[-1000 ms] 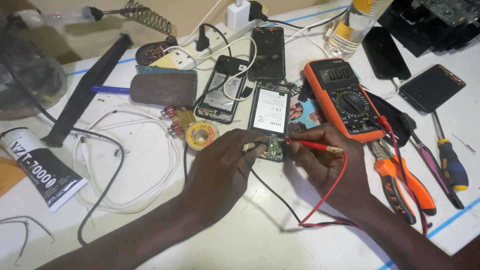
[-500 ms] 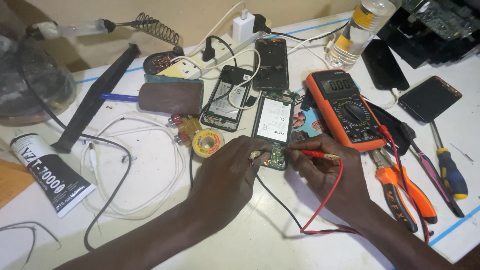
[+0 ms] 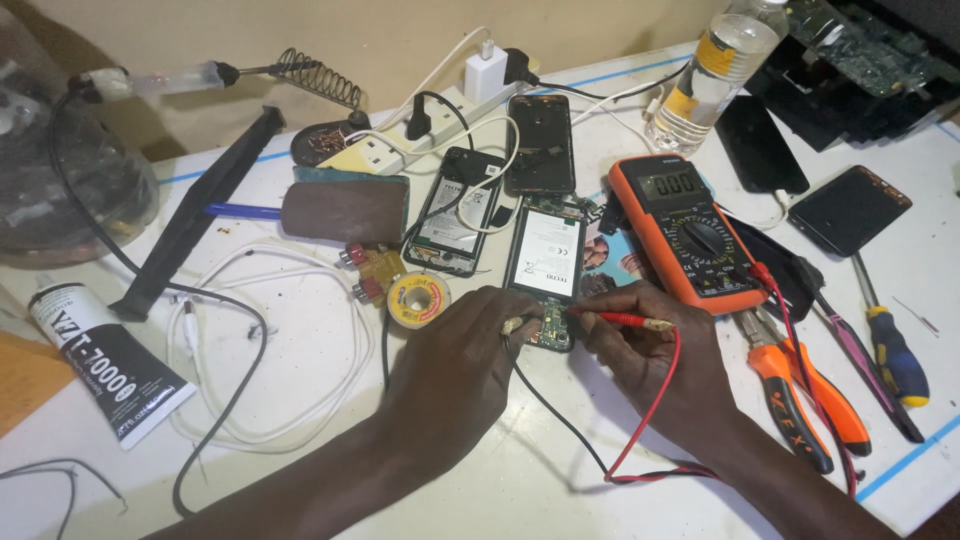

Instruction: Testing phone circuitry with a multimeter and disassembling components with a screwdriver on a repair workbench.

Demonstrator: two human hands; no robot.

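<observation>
Opened phone with exposed green circuit board (image 3: 548, 300) lies mid-desk, beside the orange multimeter (image 3: 690, 232). Left hand (image 3: 455, 375) pinches the black probe, right hand (image 3: 650, 350) grips the red probe (image 3: 615, 319), both tips on the board's lower end. Probing step; next likely needs steady tips and a meter reading.

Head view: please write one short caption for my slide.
Left hand and right hand hold a black and a red probe on an opened phone beside an orange multimeter.
</observation>
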